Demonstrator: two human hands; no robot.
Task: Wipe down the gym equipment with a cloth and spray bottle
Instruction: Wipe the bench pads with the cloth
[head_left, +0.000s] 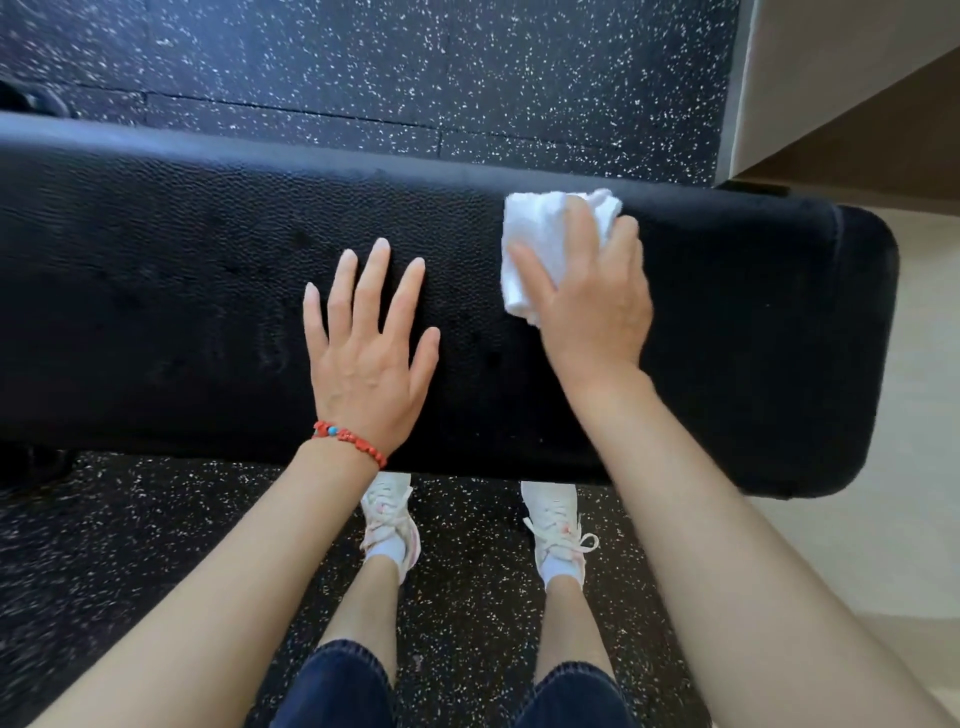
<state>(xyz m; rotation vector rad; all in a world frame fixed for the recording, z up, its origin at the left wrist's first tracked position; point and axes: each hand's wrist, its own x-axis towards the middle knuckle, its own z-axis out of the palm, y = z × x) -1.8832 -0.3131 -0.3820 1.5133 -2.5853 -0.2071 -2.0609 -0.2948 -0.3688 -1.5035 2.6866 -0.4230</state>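
Nearest me, both forearms reach over the black padded bench (208, 291), whose long axis runs left to right, its rounded end pointing right. I see my left hand (371, 353) flat with fingers spread wide on the pad. My right hand (592, 291) grips the bunched white cloth (540, 244), which sticks out ahead and left of the fingers, pressed to the bench.

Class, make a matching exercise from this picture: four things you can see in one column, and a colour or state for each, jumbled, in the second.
Things:
1. cloth
2. left hand
3. bracelet
4. bench pad

Descriptions:
A. black, textured
B. red with a blue bead
C. white, bunched under the right hand
D. flat, fingers spread

Pairs: 1-C, 2-D, 3-B, 4-A
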